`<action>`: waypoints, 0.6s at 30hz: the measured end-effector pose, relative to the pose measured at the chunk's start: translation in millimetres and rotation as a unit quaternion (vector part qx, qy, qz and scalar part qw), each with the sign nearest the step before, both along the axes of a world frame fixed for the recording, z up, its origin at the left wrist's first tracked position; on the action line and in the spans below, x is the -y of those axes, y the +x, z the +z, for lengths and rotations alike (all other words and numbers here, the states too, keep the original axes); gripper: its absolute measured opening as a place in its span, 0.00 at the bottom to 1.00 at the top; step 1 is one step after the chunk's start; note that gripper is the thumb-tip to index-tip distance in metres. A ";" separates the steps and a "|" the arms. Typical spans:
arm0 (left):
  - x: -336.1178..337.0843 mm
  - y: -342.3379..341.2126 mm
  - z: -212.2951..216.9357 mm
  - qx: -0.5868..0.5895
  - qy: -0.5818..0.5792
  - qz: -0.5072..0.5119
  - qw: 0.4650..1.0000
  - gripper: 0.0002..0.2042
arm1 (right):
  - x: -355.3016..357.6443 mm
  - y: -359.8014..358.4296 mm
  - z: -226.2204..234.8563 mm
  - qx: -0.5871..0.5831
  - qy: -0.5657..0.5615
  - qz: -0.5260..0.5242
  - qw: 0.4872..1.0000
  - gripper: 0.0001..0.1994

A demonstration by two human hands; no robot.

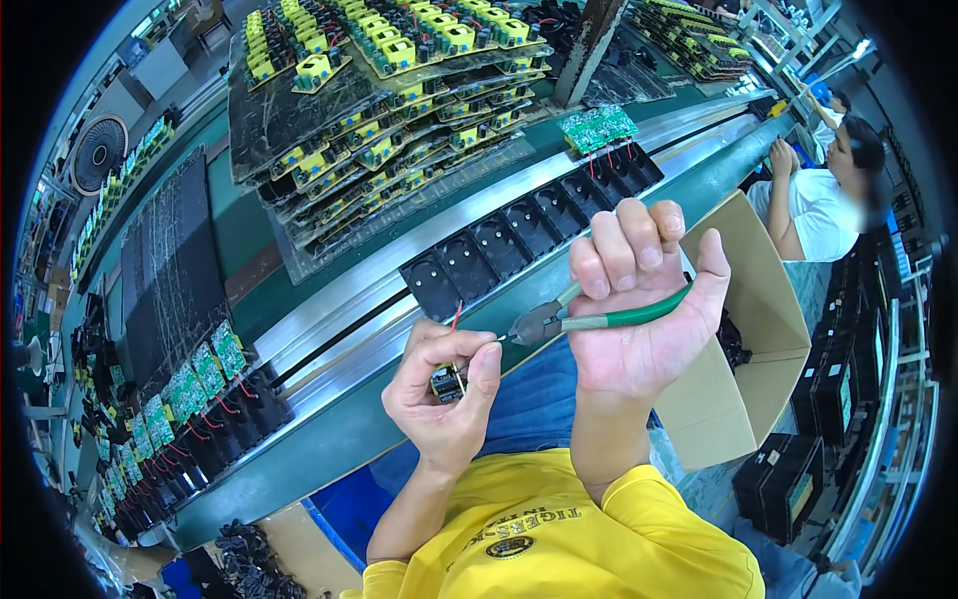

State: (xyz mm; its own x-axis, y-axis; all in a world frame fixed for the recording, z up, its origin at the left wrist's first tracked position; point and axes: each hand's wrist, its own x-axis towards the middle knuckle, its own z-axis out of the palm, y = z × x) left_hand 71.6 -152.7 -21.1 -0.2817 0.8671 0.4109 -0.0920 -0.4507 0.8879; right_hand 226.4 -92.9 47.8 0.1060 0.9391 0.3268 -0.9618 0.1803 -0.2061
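Observation:
My left hand (429, 399) is closed around a small circuit board with dark components (448, 382), mostly hidden by the fingers. Thumb and forefinger pinch together near the tip of a thin lead, and a red wire (458, 315) stands up above them. Across my right palm (629, 349) lie green-handled cutting pliers (644, 313), held with the fingers loosely curled. The jaws (536, 325) point left, close to the lead at my left fingertips. Just beyond both hands is a row of black plastic cases (504, 240); green circuit boards (599, 128) with red wires rest at its far end.
Stacked dark sheets (374, 190) carry many yellow-topped boards behind the rail. More green boards (190, 394) stand in cases at left. An open cardboard box (773, 364) is by my right arm. A metal post (589, 55) rises behind; a co-worker (823, 190) sits at right.

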 end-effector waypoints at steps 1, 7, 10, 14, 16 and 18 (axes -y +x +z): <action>0.3 0.5 -0.6 0.000 -0.002 0.000 1.000 0.08 | 0.0 -0.1 -0.6 0.000 -0.002 0.000 1.000 0.17; 0.5 5.0 -3.4 -0.019 0.000 0.009 1.000 0.08 | -0.4 0.5 -2.7 -0.005 -0.006 0.001 1.000 0.17; 0.2 7.0 -3.9 -0.025 0.007 0.014 1.000 0.09 | -0.6 0.7 -3.2 -0.003 -0.014 0.000 1.000 0.16; -0.2 8.1 -5.6 -0.035 0.010 0.017 0.999 0.09 | -4.5 7.4 -13.4 0.002 0.035 0.019 0.999 0.16; 0.1 8.3 -6.3 -0.039 0.010 0.019 0.999 0.10 | -4.7 7.2 -13.7 0.004 0.051 0.026 0.998 0.16; 0.7 8.5 -6.7 -0.042 0.017 0.028 0.999 0.10 | -1.4 3.4 -7.8 0.000 0.009 0.012 1.000 0.16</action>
State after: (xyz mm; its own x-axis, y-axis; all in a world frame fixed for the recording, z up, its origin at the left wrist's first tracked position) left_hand 80.1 -153.4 -27.9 -0.2921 0.8360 0.4646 0.0073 -0.4838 0.8752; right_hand 229.8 -91.5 40.0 0.0830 0.9353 0.3439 -0.9660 0.1604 -0.2029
